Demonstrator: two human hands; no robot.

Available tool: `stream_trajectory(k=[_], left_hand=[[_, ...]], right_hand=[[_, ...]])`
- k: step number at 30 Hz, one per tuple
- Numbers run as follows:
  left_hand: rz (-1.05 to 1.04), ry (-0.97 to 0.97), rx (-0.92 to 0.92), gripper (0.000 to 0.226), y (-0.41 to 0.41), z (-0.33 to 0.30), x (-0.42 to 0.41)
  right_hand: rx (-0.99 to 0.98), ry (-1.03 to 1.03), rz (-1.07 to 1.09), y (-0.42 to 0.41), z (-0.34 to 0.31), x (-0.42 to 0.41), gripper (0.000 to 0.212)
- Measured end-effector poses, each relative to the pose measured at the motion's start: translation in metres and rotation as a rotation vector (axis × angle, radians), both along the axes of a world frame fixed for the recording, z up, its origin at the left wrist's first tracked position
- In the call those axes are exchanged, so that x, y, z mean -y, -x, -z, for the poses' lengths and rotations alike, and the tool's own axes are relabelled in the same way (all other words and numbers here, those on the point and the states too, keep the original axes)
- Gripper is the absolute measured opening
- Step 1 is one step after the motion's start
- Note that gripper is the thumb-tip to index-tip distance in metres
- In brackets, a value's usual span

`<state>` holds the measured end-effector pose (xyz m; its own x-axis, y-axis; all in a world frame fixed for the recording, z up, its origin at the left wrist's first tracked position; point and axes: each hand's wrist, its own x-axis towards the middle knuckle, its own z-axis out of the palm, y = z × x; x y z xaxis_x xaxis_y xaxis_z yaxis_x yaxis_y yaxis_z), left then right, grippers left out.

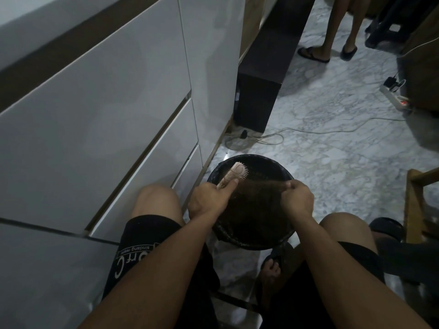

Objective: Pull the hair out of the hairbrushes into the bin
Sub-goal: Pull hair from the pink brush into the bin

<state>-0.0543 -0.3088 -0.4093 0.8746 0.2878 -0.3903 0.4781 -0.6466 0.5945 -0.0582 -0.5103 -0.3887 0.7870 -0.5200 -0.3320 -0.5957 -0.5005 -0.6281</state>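
Observation:
A pale wooden hairbrush (234, 174) is held over a round black bin (280, 242) that stands on the floor between my knees. My left hand (210, 198) grips the brush handle, thumb along it, bristles facing right. A sheet of brown hair (261, 186) stretches from the bristles across the bin's mouth to my right hand (297, 198), whose fingertips pinch its far end. More brown hair lies inside the bin.
White cabinet drawers (107, 129) run along my left. A dark unit (259, 100) stands beyond the bin, with cables (261, 138) on the marble floor. A power strip (395, 98) lies far right. Another person's legs (332, 32) stand ahead. A wooden frame (413, 205) is at my right.

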Motion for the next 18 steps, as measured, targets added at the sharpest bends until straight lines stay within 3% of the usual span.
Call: stream_trajectory(k=[5, 7, 11, 15, 18], left_hand=[[0.068, -0.026, 0.020, 0.080, 0.004, 0.000, 0.004], [0.072, -0.004, 0.021, 0.081, 0.006, 0.002, 0.006], [0.089, 0.038, 0.014, 0.075, 0.008, 0.004, 0.008], [0.065, 0.038, 0.031, 0.082, 0.006, 0.005, 0.005], [0.035, 0.014, 0.020, 0.087, 0.005, 0.006, 0.004]], right_hand=[[0.094, -0.462, -0.288, 0.006, -0.005, -0.012, 0.061], [0.090, -0.526, -0.328, 0.010, -0.007, -0.016, 0.061], [0.080, -0.531, -0.357, 0.014, -0.006, -0.024, 0.046], [0.135, -0.328, -0.370, 0.011, -0.005, -0.024, 0.011], [0.108, -0.154, -0.373, 0.008, -0.002, -0.016, 0.019]])
